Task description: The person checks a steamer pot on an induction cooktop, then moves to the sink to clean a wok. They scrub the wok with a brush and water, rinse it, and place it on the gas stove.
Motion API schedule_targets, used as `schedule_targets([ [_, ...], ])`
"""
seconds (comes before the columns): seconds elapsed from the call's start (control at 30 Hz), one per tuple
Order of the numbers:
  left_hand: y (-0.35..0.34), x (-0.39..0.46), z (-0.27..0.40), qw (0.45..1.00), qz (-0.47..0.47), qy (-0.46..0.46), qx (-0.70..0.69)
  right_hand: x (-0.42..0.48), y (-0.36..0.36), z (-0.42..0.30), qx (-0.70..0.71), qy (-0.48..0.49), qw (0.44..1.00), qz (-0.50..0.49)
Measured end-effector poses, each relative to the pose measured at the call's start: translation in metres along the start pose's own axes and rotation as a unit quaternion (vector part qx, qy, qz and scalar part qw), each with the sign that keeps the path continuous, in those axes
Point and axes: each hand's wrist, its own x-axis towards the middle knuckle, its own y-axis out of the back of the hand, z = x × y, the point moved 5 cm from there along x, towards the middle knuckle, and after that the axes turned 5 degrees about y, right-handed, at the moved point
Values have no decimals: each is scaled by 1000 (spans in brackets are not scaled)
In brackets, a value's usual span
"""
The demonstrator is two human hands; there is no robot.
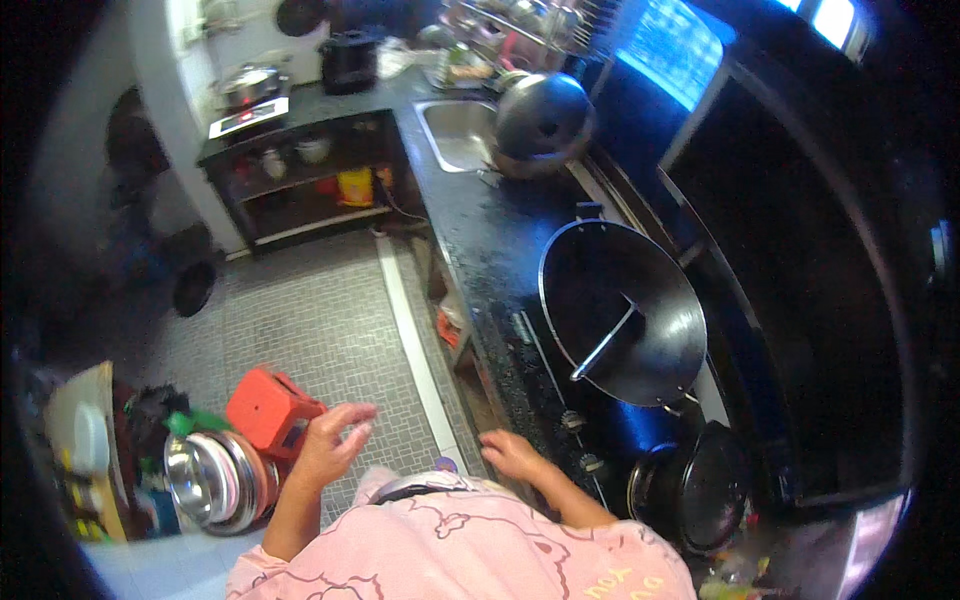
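Note:
My left hand (335, 444) is empty, its fingers apart, in front of a red plastic stool (271, 411). Near the front edge of the dark stone counter, my right hand (510, 454) holds nothing that shows, its fingers loosely bent. A large dark wok (622, 311) sits over the stove to the right, with a metal-handled turner (602, 347) resting inside it. Stove knobs (572, 421) lie between my right hand and the wok. Below the wok are a dark pan (714, 489) and a pot beside it.
A metal sink (459, 135) is set in the counter (480, 232), with another large wok (544, 116) tilted beside it. A pot (252, 84) stands on a cooker (249, 118) at the far left. Stacked metal bowls (196, 480) are near the stool. Tiled floor (315, 322) lies ahead.

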Motion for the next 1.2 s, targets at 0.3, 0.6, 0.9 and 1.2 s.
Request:
schedule_targets([
  [0.3,-1,197,-66,988,-142,31,-51,92,210,-138,-41,70,932,353],
  [0.6,-29,380,-6,938,-321,-130,26,34,277,-32,-272,-475,777,312],
  [0.9,-164,499,72,929,-319,-181,-38,-71,289,-11,-252,-554,662,438],
  [1.2,-270,552,121,966,-224,-124,34,-138,293,15,-335,-399,670,529],
])
